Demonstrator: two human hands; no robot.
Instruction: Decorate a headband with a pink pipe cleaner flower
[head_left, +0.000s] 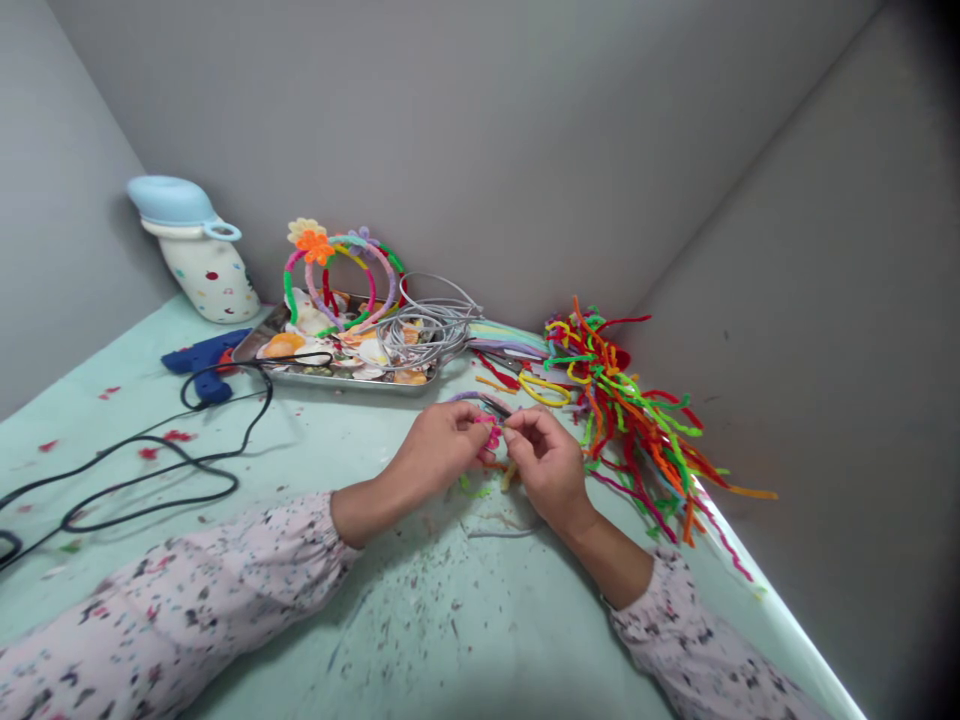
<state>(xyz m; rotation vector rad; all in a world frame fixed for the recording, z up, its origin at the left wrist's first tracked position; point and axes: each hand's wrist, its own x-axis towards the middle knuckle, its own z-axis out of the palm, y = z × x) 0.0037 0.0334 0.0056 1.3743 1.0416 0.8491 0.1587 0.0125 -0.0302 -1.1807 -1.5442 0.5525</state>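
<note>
Between my two hands is a small bent pink pipe cleaner [491, 432]. My left hand [444, 440] is closed, its thumb and fingers pinching the pink piece from the left. Just to the right, my right hand [547, 462] is closed as well, fingertips pressed together at the pink piece's edge. What exactly the right fingertips grip is too small to make out. Dark blades or tips [495, 406] lie right behind the hands. Short yellow and green pipe cleaner scraps [474, 488] rest on the table beneath them.
A metal tray [352, 380] holds pipe cleaner headbands [309, 275] and a grey wire coil [435, 335]. On the left are a blue glue gun [210, 360], its black cord [240, 470] and a white bottle [206, 270]. Many colourful pipe cleaners [637, 420] are heaped at the right edge.
</note>
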